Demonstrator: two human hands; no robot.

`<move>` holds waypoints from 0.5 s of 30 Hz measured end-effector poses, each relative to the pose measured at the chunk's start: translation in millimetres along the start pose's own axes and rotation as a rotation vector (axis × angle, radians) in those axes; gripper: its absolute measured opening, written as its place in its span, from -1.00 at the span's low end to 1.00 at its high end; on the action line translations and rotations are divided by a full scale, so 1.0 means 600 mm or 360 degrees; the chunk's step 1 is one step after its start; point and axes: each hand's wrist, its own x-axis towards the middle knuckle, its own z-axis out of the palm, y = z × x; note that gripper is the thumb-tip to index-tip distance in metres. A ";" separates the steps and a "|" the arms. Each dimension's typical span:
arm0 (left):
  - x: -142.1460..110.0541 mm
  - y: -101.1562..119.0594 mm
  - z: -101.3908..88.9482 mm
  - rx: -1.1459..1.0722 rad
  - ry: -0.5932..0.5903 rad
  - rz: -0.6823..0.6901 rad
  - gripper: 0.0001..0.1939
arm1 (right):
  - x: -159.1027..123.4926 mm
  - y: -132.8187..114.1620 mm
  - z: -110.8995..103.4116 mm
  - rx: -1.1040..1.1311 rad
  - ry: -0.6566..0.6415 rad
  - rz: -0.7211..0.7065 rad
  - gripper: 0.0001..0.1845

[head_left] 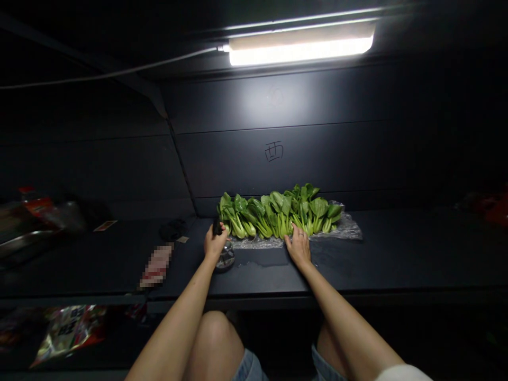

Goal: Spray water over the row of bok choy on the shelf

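A row of green bok choy [272, 214] lies on clear plastic wrap [351, 227] against the back of a dark shelf [262, 275]. My left hand [215, 242], at the row's left end, is closed around the black head of a clear spray bottle [226, 257]. The bottle's rounded body shows below the hand. Over at the right of the row, my right hand [298, 246] has its fingers stretched toward the pale stems, the tips at or touching them. It holds nothing that I can see. Wet marks show on the shelf between the hands.
A lit tube lamp [301, 46] hangs above, its white cable [119, 75] running left. A blurred-out pink item [156, 265] and a dark bundle [173, 230] lie left of the bottle. Packaged goods [69, 330] sit on the lower shelf.
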 end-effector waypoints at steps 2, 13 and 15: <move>0.003 -0.005 -0.003 0.0019 0.0026 -0.0009 -0.72 | 0.000 0.000 -0.001 -0.0012 -0.0003 -0.0012 -0.46; 0.006 -0.013 -0.024 0.0101 0.0040 -0.0030 -0.69 | -0.001 0.003 0.003 0.0008 0.0018 -0.0022 -0.47; 0.005 -0.011 -0.026 0.0096 0.0026 -0.0033 -0.69 | -0.002 0.004 0.003 0.0015 0.0024 -0.0023 -0.47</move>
